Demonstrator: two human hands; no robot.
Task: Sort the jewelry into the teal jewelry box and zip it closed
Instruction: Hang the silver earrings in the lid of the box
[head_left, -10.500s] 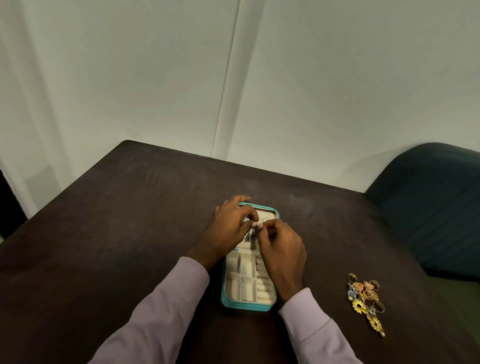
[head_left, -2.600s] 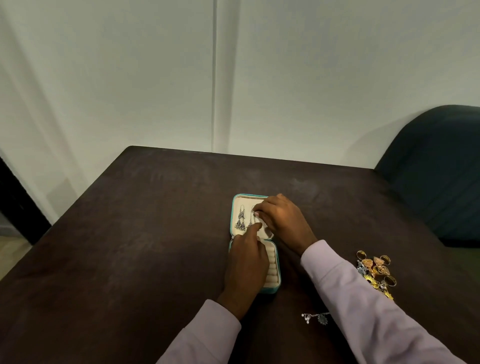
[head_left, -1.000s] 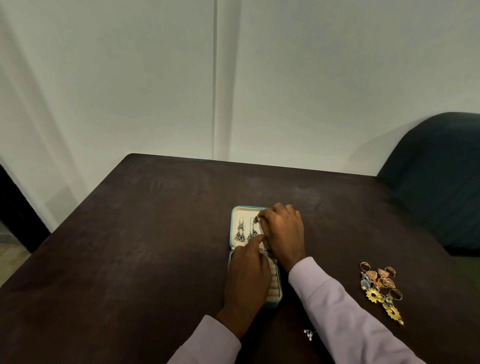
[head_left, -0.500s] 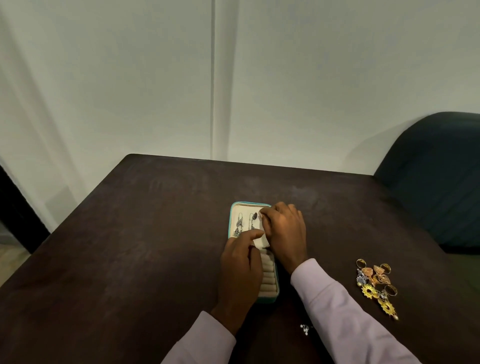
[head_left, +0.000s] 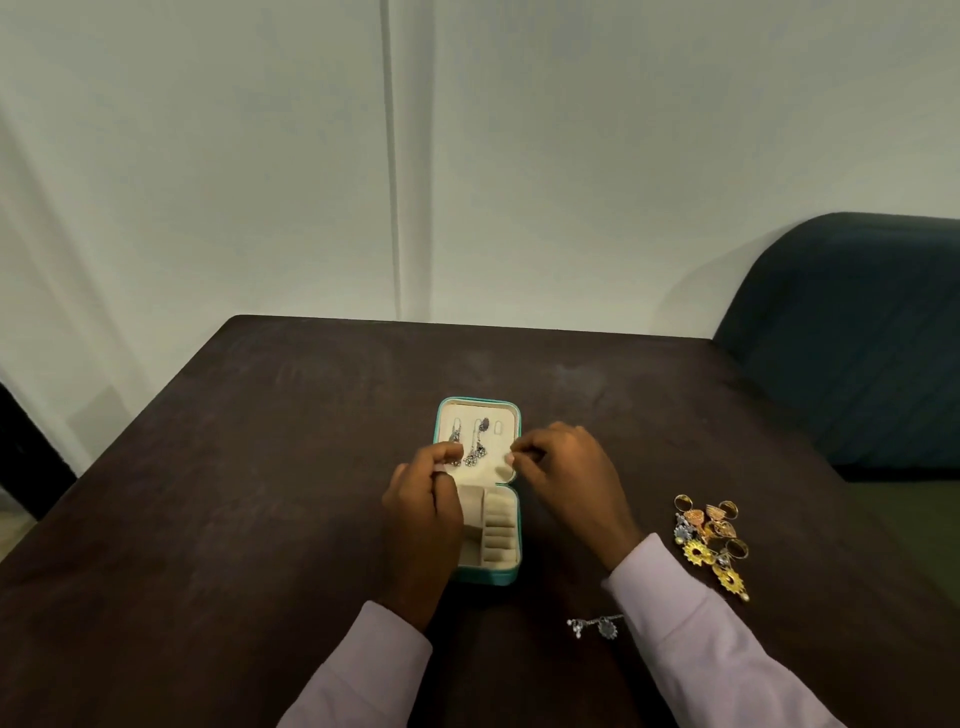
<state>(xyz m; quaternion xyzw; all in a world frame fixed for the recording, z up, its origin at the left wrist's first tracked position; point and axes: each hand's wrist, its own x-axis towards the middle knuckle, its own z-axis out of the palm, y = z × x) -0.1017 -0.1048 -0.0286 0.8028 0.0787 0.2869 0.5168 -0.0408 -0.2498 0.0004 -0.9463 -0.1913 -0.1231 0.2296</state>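
Lying open, jewelry box long axis runs away from person; hands' grip unclear.

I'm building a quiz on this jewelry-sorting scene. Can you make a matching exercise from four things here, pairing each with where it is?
Things:
1. dangling silver earrings
2. gold jewelry pile
3. loose silver piece
4. ring rolls

Places:
A. on the table beside the right sleeve
B. in the lower half of the teal jewelry box
C. on the table, far right
D. hanging in the open lid

Pairs: 1-D, 2-C, 3-A, 4-B
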